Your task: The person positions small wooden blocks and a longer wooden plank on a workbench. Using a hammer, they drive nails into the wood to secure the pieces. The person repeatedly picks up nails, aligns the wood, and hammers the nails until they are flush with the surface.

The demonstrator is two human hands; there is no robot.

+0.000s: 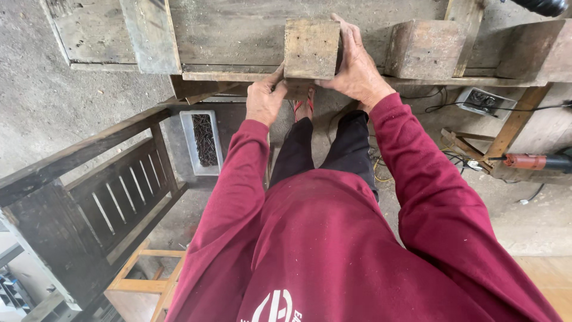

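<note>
A weathered wooden pallet (pixel 238 36) spans the top of the frame with square wooden blocks (pixel 311 48) standing on its boards, while on the concrete floor (pixel 53 101) below lie a tray of dark nails (pixel 204 141), left of centre, and a red power tool (pixel 530 161) at the right edge.

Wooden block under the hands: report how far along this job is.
Done: two other blocks already sit along the pallet boards. In hand: the right hand wraps the wooden block from its side, the left hand steadies the board edge below. Left: no fastening shows; the tray of nails sits untouched on the floor.
</note>
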